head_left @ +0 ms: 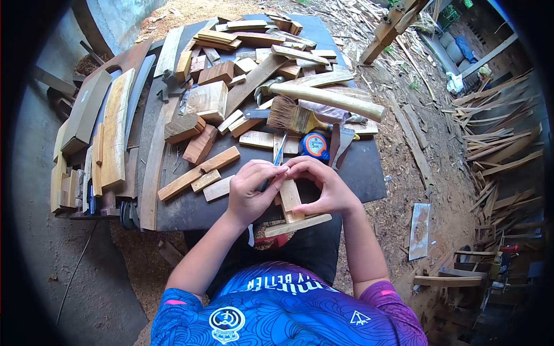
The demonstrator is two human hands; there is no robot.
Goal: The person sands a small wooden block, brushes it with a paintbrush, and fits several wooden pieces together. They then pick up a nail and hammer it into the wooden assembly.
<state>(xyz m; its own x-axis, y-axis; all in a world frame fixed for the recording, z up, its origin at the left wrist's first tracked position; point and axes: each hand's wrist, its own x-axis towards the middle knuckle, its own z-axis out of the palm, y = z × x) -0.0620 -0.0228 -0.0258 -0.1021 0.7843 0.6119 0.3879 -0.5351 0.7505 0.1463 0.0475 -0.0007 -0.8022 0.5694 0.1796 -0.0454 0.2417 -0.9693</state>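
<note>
My left hand (255, 187) is closed in a pinch near the table's front edge; a thin pointed tool with a blue part (279, 154) rises just above its fingertips, and whatever lies inside the pinch is hidden. My right hand (315, 183) curls round a small wooden block (291, 199), its thumb on the lower end and its index finger near the left fingertips. Below the block and across its end lies a thin wooden strip (299, 225). Just beyond my right hand are an orange and blue tape measure (315, 146) and a wide brush (291, 115).
Wood offcuts (216, 98) are heaped over the dark table (363, 173). A clamp (171, 86) stands at the left, near a long cardboard box (86, 112). A scraper (344, 138) lies right of the tape measure. Scrap planks (508, 150) pile up at the far right.
</note>
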